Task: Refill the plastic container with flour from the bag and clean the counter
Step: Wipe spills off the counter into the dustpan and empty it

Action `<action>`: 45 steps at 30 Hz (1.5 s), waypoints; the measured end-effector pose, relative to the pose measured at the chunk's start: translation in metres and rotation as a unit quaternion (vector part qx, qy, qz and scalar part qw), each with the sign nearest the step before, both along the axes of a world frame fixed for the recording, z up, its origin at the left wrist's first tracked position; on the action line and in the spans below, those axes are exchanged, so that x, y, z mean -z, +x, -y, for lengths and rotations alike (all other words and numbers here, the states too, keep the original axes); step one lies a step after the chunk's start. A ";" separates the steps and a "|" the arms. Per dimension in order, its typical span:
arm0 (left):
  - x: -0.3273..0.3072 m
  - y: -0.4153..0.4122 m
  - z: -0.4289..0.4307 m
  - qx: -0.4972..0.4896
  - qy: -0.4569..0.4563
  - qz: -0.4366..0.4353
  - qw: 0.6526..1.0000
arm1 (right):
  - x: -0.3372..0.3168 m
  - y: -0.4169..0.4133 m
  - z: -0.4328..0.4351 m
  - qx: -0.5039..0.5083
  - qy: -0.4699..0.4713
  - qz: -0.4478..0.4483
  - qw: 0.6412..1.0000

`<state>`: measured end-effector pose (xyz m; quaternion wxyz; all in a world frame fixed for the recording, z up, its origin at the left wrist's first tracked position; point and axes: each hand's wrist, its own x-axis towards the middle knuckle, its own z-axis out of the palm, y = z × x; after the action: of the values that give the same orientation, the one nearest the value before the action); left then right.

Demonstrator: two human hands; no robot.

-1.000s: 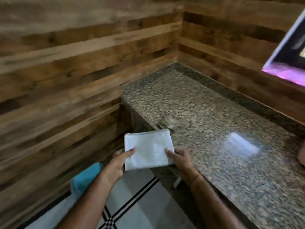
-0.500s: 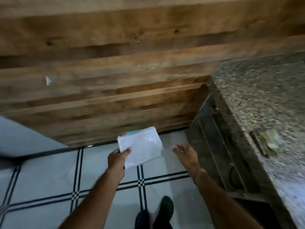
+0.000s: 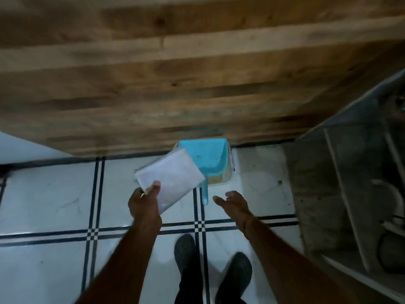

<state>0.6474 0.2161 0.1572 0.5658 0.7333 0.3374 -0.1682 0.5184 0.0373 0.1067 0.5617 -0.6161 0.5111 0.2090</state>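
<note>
My left hand (image 3: 144,205) pinches a flat white plastic bag (image 3: 173,178) by its near left corner and holds it above the tiled floor. My right hand (image 3: 233,204) hovers open and empty to the right of the bag, fingers spread. Beyond the bag a turquoise dustpan (image 3: 206,157) lies on a clear plastic container (image 3: 222,179) standing on the floor against the wooden wall, with the pan's handle pointing toward me. The bag covers the dustpan's left part. What the container holds I cannot make out.
A wooden plank wall (image 3: 197,73) fills the upper view. White floor tiles with dark lines (image 3: 65,205) lie below. The stone side of the counter and its open underside (image 3: 350,183) stand at the right. My two dark shoes (image 3: 212,264) are at the bottom.
The view has swung from the counter down to the floor. My right hand let go of the bag, which my left hand alone now carries over the dustpan.
</note>
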 end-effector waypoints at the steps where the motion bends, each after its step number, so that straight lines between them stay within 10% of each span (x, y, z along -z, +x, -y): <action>1: 0.029 0.008 -0.005 -0.009 -0.012 -0.001 1.000 | 0.034 0.014 -0.007 0.000 0.014 -0.011 1.000; 12: 0.156 0.034 -0.029 -0.054 -0.074 -0.077 0.993 | 0.209 0.070 -0.042 0.146 0.092 0.028 0.985; 32: 0.193 0.052 0.101 -0.090 -0.177 -0.207 0.958 | 0.093 -0.088 0.001 0.264 -0.123 0.072 0.954; 38: 0.102 0.032 0.094 0.159 -0.047 -0.169 0.972 | 0.059 -0.115 -0.014 0.240 -0.126 0.047 0.961; 45: -0.093 -0.021 0.110 0.328 0.014 -0.031 0.944 | -0.129 -0.151 -0.017 0.313 -0.020 0.126 0.941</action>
<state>0.6266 0.1056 0.2502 0.4579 0.8059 0.0977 -0.3623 0.3672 0.0538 0.2360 0.6460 -0.4576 0.6072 -0.0676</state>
